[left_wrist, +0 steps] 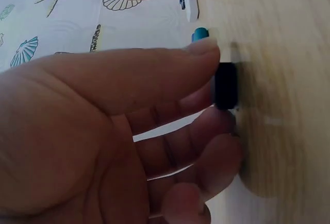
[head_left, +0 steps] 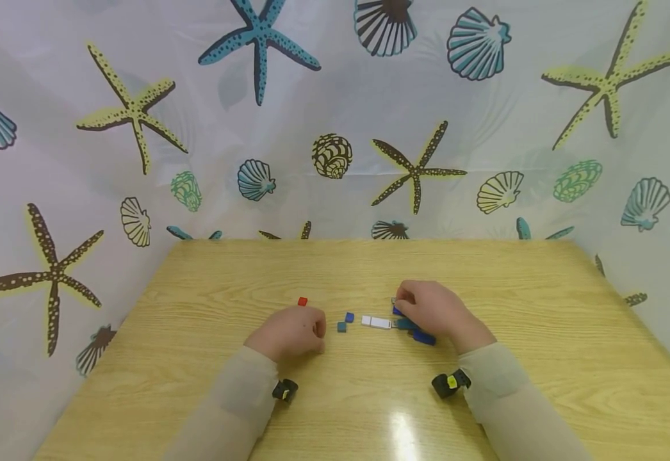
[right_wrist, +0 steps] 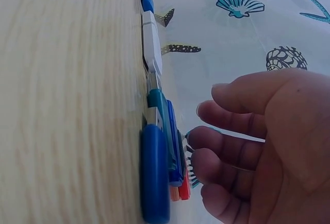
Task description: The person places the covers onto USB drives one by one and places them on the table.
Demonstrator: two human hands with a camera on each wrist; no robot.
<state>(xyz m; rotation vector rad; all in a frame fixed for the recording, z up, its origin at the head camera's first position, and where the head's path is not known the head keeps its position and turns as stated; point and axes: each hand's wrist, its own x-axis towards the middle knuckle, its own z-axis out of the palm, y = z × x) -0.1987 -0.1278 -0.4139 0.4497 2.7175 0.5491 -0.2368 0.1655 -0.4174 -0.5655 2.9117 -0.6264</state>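
My left hand point(head_left: 290, 331) is low over the table and pinches a small black cap point(left_wrist: 225, 86) between thumb and fingers, close to the wood. Behind it lies a red cap point(head_left: 303, 301); a blue cap point(head_left: 349, 317) and a teal cap point(head_left: 342, 327) are to its right. My right hand point(head_left: 432, 308) hovers by several USB sticks, its fingers loosely bent around nothing. That group includes a teal stick point(head_left: 407, 324) and a blue stick point(head_left: 423, 337). A capped white USB stick point(head_left: 376, 322) lies left of them. In the right wrist view a red stick point(right_wrist: 184, 190) is partly hidden.
A wooden table point(head_left: 369, 275) carries everything. A pale curtain point(head_left: 335, 96) printed with starfish and shells hangs behind it and along both sides. Black straps with wrist cameras sit on both sleeves.
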